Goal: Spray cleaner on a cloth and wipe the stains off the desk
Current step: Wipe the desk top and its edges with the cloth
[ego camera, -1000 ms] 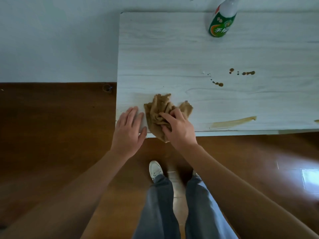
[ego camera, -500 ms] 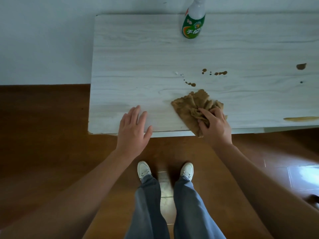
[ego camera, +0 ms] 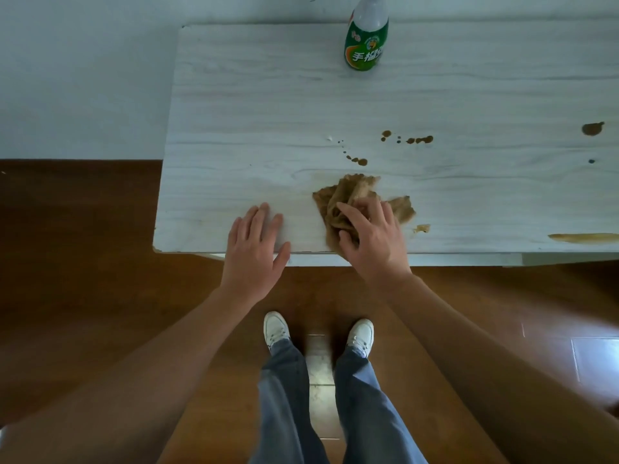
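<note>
At near desk [ego camera: 268, 95] edge, right grip [ego camera: 371, 242] clutches cloth [ego camera: 355, 192]; nearest stain [ego camera: 422, 228] just right of it, streak [ego camera: 584, 237] farther right; left grip [ego camera: 256, 249] flat.

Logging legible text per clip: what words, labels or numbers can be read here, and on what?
"手": first white character on the orange band, on the label of the green spray bottle.
The characters after it: too blurred and turned away to read.
The small print above that band: too small to read.
No other text shows.
</note>
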Demonstrator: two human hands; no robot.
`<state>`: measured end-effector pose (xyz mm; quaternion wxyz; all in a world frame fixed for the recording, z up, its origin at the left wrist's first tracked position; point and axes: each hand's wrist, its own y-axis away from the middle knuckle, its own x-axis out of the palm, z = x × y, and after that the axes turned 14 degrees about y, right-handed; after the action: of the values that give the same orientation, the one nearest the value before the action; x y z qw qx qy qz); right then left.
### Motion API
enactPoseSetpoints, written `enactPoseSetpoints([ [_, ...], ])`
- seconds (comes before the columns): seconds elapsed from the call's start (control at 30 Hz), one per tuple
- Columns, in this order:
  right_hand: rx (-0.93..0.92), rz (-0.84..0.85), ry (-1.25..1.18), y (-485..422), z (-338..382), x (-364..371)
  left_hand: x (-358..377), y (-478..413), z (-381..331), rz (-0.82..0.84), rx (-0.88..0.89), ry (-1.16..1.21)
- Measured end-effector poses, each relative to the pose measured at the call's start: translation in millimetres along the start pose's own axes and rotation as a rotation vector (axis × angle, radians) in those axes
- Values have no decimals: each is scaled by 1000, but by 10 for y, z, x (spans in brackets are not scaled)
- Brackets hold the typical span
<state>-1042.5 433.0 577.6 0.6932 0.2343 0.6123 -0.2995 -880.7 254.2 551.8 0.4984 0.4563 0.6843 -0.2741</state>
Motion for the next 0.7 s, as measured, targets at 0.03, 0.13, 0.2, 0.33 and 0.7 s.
enactPoseSetpoints([
  [0.03,-41,-6,23,-22,-50,2,6,0,-10,7,-8,-4],
  [0.13,-189,13,71,-64,-192,14,11,3,-39,25,-31,-7],
  [0.2,-269,34,80,-63,-252,39,8,5,-48,23,-33,-4],
  [0.33,-292,51,44,2,-338,37,-9,8,-75,25,-41,3],
  [0.7,-389,87,30,170,-798,-141,-44,-2,-162,48,-91,15],
])
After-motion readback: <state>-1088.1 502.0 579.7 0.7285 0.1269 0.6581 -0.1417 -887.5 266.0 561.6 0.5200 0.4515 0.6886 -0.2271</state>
